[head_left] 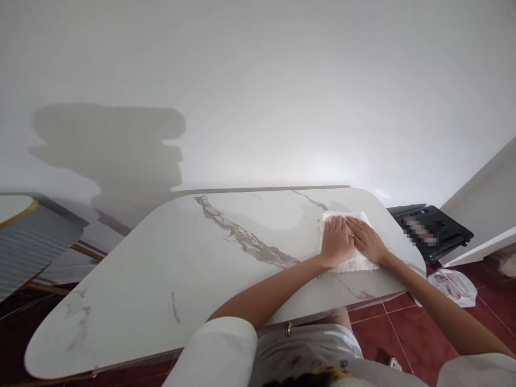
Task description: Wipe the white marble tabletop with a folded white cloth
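Note:
A white cloth (357, 263) lies spread on the right part of a white marble-patterned tabletop (161, 258). Flat on the cloth rests my left hand (337, 242), its fingers stretched out and pointing away from me. Just to its right, my right hand (366, 240) also presses on the cloth with straight fingers, angled toward the left hand. The two hands touch or nearly touch at the fingers and thumbs. Cloth edges show in front of, behind and below the hands.
Against the tabletop's back edge stands a white wall (258, 97). A black case (451, 231) and a white plastic bag (453, 287) are beyond the right end, above red floor tiles (374, 328). At the far left is a ribbed grey piece with a yellow-edged top (28, 247).

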### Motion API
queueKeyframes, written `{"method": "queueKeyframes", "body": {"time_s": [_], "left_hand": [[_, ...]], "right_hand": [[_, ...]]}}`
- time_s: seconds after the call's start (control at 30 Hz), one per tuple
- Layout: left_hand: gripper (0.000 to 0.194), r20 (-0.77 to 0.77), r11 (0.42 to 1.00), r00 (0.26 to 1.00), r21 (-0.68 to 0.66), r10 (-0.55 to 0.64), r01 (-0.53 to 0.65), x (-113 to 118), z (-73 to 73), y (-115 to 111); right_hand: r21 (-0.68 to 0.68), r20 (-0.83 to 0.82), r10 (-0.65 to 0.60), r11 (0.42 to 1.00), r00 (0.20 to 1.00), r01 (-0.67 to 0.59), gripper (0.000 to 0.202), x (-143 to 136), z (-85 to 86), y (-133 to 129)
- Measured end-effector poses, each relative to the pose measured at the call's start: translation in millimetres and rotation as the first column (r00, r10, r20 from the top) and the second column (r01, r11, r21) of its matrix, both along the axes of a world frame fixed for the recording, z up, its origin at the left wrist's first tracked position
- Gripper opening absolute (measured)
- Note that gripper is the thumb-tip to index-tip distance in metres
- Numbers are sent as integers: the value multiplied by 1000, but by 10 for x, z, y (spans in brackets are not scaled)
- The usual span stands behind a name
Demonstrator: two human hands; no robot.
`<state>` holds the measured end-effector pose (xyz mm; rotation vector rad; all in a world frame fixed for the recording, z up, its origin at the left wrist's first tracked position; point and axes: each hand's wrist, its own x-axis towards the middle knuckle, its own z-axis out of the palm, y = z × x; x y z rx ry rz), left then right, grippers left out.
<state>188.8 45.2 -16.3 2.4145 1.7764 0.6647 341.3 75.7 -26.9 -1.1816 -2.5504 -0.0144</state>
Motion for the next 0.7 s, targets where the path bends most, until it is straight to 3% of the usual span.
{"method": "queueKeyframes", "body": {"time_s": [0.23, 0.4, 0.53, 0.7], "left_hand": [[57, -55, 996, 997, 69, -46, 50, 63, -27, -462], [62, -68, 992, 992, 45, -111, 114, 279, -21, -687], [63, -60, 984, 982, 20, -177, 178, 501, 1, -641], [61, -62, 979, 977, 0, -205, 206, 675, 23, -360]], "right_hand": [[21, -14, 2, 1000, 1000, -1, 55, 70, 25, -531], [12, -39, 12, 1000, 999, -11, 58, 316, 33, -828], [-5, -53, -30, 1000, 998, 29, 58, 575, 3, -840], [-12, -55, -87, 996, 995, 86, 56, 757, -28, -586]]}}
